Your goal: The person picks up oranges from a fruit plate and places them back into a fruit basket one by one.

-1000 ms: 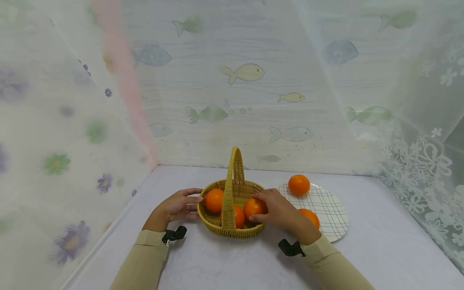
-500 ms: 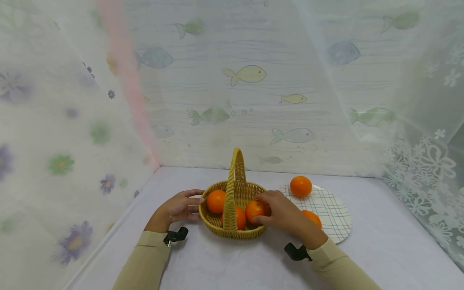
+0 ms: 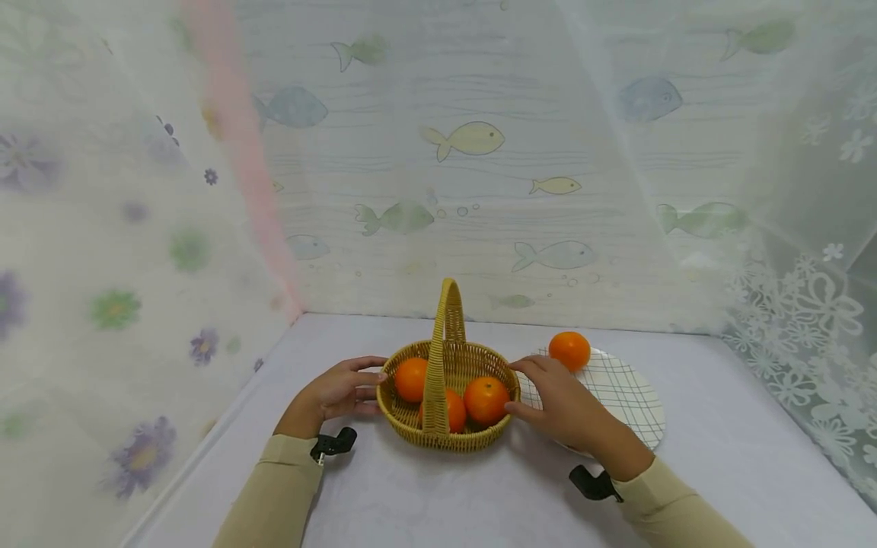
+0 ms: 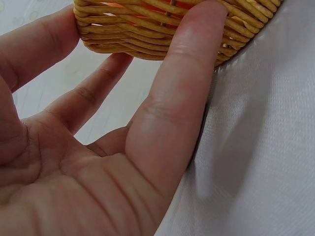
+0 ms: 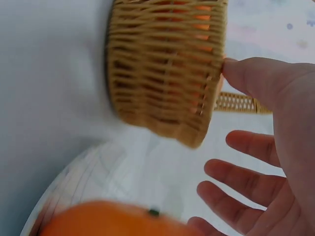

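Observation:
A yellow wicker basket (image 3: 476,441) with a tall hoop handle (image 3: 436,373) stands on the white cloth. Inside it lie a left orange (image 3: 410,380), a middle orange (image 3: 455,411) partly behind the handle, and a right orange (image 3: 487,401). My left hand (image 3: 334,392) rests its extended fingers against the basket's left side; the left wrist view shows fingertips touching the woven wall. At the right rim, my right hand (image 3: 565,403) has spread fingers and holds nothing. In the right wrist view its thumb (image 5: 251,76) is right at the rim.
To the right lies a white oval plate (image 3: 626,396) with a dark grid pattern. One orange (image 3: 569,351) sits at its far edge. Another orange (image 5: 118,221) shows low in the right wrist view, hidden behind my right hand from the head. Printed curtains (image 3: 411,190) enclose the table.
My right hand has let go of the right orange in the basket and moved right to the rim, now covering the nearer plate orange. My left hand has stayed at the basket.

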Demonstrator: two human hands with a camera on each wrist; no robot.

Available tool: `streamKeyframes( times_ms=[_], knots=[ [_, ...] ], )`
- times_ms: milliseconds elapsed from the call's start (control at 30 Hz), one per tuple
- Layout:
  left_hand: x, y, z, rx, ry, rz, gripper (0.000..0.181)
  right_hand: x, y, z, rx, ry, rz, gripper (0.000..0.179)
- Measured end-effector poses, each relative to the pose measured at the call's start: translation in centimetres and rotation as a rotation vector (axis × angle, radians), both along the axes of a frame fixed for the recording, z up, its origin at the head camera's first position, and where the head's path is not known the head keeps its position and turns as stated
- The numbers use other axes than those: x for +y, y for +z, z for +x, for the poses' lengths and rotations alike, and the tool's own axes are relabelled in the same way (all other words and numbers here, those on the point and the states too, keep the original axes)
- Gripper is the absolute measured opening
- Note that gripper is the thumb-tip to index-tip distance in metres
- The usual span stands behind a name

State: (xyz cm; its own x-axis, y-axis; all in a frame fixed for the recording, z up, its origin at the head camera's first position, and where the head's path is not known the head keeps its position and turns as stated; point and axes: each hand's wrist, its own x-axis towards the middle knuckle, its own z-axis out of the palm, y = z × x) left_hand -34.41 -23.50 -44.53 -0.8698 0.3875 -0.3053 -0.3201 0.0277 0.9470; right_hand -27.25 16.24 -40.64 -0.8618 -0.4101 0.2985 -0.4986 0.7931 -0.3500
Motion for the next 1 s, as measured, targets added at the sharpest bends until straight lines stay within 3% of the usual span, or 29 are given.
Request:
streamKeyframes(
  times_ms=[300,667,1000],
  knots=[
    [-0.1,0.2,-0.1,0.001,0.003,-0.010,0.055,2.8,-0.2,0.7,0.020,-0.049,0.049,0.058],
    [0.1,0.2,0.1,-0.006,0.020,-0.024,0.054,5.6,-0.7,1.6,-0.009,-0.092,0.024,0.064],
    [0.2,0.2,0.2,-0.001,0.004,-0.013,0.054,7.1,-1.9,1.9,-0.127,-0.146,0.019,0.075]
  ],
)
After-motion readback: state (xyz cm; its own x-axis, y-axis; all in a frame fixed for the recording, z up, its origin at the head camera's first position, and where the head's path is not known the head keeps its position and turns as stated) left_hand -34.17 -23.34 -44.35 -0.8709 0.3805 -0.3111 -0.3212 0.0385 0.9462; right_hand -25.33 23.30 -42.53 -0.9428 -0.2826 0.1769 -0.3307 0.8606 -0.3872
